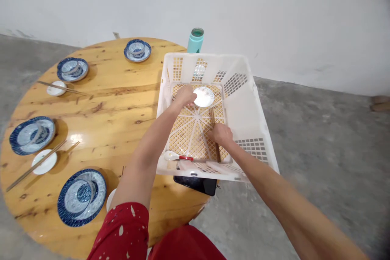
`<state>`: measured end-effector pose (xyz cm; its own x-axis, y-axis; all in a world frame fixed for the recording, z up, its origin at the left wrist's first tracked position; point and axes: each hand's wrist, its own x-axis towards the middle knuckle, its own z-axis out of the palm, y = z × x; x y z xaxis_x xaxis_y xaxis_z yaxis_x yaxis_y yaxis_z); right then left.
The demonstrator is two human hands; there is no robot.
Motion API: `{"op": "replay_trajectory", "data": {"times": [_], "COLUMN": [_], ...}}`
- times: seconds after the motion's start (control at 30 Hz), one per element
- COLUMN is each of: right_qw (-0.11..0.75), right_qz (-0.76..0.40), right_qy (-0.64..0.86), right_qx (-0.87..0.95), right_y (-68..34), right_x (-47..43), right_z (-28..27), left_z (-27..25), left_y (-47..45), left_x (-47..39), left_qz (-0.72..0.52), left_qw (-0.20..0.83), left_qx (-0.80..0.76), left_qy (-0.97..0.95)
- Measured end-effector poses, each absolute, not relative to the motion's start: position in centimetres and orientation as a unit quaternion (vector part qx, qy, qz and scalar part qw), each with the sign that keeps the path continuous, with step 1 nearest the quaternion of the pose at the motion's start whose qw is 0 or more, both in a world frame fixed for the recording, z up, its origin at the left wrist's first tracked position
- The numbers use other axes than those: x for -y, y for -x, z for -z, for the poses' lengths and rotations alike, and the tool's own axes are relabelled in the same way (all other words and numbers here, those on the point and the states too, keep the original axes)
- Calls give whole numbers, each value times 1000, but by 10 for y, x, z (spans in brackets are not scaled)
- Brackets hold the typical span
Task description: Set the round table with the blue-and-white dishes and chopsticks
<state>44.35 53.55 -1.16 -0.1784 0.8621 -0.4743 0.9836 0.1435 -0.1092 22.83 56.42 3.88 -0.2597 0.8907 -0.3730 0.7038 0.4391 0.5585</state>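
Observation:
A white plastic basket (243, 109) with lattice sides stands on the right part of a round wooden table, and both my hands reach into it. My left hand (184, 96) pinches the left edge of a small white dish (204, 97) near the basket's far side. Brown chopsticks (217, 151) lie lengthwise on the right of the basket floor, with my right hand (222, 134) closed around their middle. A white spoon (173, 156) with a red handle lies along the near side of the basket.
Several blue-patterned plates (101, 183) with bowls on them sit around the table (118, 130). Chopsticks (33, 169) rest on a small white dish (48, 164) at the left. A teal bottle (195, 42) stands behind the basket; a black phone (198, 185) lies before it.

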Motion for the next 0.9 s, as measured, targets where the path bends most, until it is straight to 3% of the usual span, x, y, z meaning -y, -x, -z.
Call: {"op": "replay_trajectory", "data": {"times": [0.2, 0.47, 0.73, 0.9], "right_qw": [110, -186, -205, -191], "right_qz": [210, 497, 551, 527], "right_qy": [-628, -640, -602, -603], "right_qx": [-742, -556, -541, -568], "right_y": [-449, -445, -439, -454], "right_x": [-550, -566, -562, -551], "right_z": [14, 4, -20, -30], "left_z": [-31, -14, -31, -44], "left_y": [-230, -238, -248, -251], "left_x": [-559, -563, -551, -534], "left_qz": [-114, -109, -131, -172], "left_qw": [332, 338, 354, 367], "left_qx": [-791, -775, -760, -768], "left_qy": [-501, -524, -529, -495]}}
